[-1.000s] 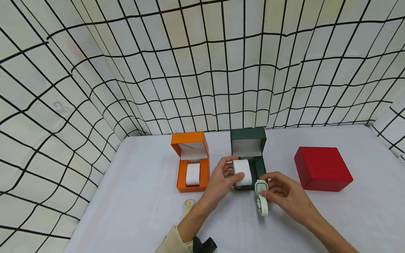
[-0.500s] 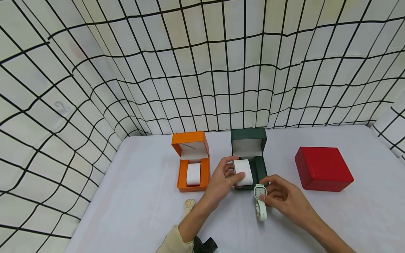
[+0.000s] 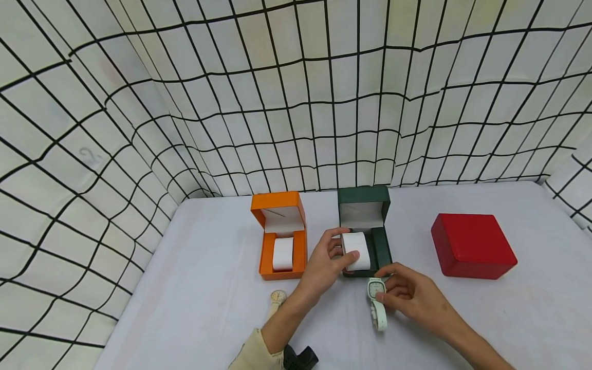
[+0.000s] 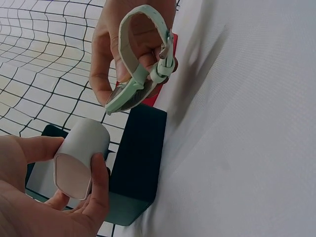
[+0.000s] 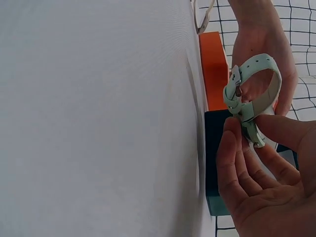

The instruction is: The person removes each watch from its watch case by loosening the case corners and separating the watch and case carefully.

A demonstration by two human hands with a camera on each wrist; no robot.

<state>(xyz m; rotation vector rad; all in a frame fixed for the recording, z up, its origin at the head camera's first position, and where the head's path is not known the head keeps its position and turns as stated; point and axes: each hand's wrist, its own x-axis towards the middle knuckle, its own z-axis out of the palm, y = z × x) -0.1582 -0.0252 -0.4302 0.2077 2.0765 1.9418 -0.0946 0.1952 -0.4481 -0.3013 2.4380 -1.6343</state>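
In the head view my left hand (image 3: 324, 264) grips a white watch pillow (image 3: 355, 251) above the open dark green watch box (image 3: 380, 249). The left wrist view shows the pillow (image 4: 81, 158) between thumb and fingers, its pale end facing the camera. My right hand (image 3: 411, 298) pinches a mint-green wristwatch (image 3: 376, 303) by its case, in front of the green box. Its strap is buckled into a loop, plain in the right wrist view, where the watch (image 5: 254, 89) stands apart from the left hand. Part of the green box is hidden behind the left hand.
An open orange watch box (image 3: 264, 257) with a white pillow (image 3: 282, 254) stands to the left. A closed red box (image 3: 474, 246) sits at the right. A cream watch (image 3: 277, 298) lies partly behind the left forearm. Black-lined white cloth (image 3: 287, 139) walls the back and sides.
My right hand has drawn the mint-green watch slightly toward me and to the left, away from the green box. The left hand stays in place with the pillow.
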